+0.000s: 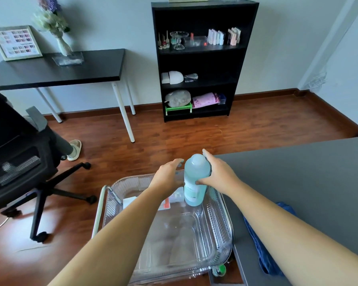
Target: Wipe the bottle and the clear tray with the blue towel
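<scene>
The bottle (195, 178) is standing in the far right corner of the tray (222, 223), the right grip (219, 174) wrapping its shoulder, the left grip (167, 176) hovering spread just beside it, likely calling for a straight lift over the rim toward the towel (262, 250) lying on the right counter (298, 182).

We saw only the person's two arms and hands. The left forearm (116, 234) and the right forearm (287, 223) were bare along the whole length in view, from the frame's lower edge to the wrists. The left hand (167, 176) and right hand (219, 174) were bare too. On the left hand's fingers (179, 162) we made out nails painted pale blue-green.
</scene>
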